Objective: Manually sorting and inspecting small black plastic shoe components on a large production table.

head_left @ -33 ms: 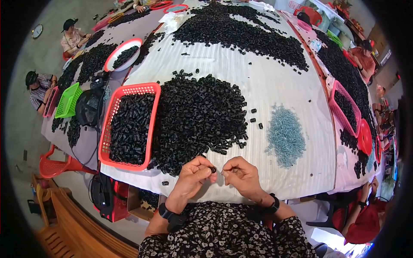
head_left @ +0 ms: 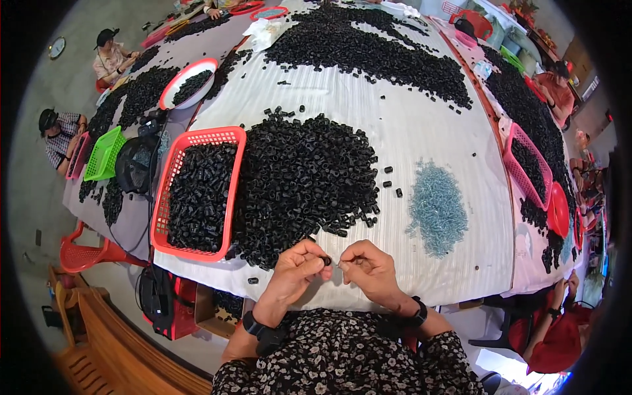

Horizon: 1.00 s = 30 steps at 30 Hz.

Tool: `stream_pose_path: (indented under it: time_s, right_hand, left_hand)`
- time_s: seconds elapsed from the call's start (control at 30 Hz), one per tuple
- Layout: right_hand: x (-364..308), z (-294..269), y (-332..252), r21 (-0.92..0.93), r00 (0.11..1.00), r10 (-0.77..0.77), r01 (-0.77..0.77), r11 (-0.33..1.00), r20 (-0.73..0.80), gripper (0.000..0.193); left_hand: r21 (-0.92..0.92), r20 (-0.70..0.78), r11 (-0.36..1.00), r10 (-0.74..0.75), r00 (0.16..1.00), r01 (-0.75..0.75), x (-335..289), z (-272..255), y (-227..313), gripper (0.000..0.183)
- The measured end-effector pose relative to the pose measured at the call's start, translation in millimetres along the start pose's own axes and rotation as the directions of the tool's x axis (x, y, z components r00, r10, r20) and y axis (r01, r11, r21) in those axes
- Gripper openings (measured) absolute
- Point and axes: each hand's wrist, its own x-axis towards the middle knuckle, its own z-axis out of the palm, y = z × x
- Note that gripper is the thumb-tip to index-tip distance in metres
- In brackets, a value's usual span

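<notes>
My left hand pinches a small black plastic cap between thumb and forefinger, just above the table's near edge. Close beside it on the right, my right hand has its thumb and forefinger pressed together. Whatever sits between those fingertips is too small to name. Beyond my left hand spreads a big heap of black caps. A red basket filled with the same caps stands to its left. Off to the right of my hands lies a pile of tiny clear bluish pieces.
More black caps cover the far table. A red-rimmed bowl and a green basket are at left, a pink basket at right. Other people sit along both sides. A wooden chair stands at lower left.
</notes>
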Motion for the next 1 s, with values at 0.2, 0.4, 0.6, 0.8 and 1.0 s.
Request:
stream_pose_path:
  time_s: [0.2,0.4,0.6,0.8,1.0]
  right_hand:
    - [0,0,2,-0.050,0.997,0.001,0.003,0.999,0.082,0.008]
    - [-1,-2,7,-0.308,0.986,-0.102,0.139,0.941,0.132,0.003]
    - [-6,-1,-8,-0.392,0.978,-0.088,0.158,0.906,0.189,0.005]
    - [-13,-12,0,-0.072,0.957,0.220,-0.210,0.975,0.187,0.009]
    - [-10,-22,7,-0.044,0.894,0.290,-0.293,0.955,0.343,0.016]
  left_hand:
    - [0.073,0.005,0.997,-0.018,1.000,0.018,-4,-2,-4,0.010]
    - [0.172,0.014,0.985,0.009,1.000,-0.012,-7,-3,-8,0.009]
    - [0.223,0.017,0.974,0.028,0.999,-0.031,-12,-9,-13,0.008]
    - [0.180,0.040,0.983,-0.052,0.998,0.044,-13,-4,-17,0.011]
    - [0.268,0.095,0.960,-0.106,0.990,0.077,-17,-7,-20,0.011]
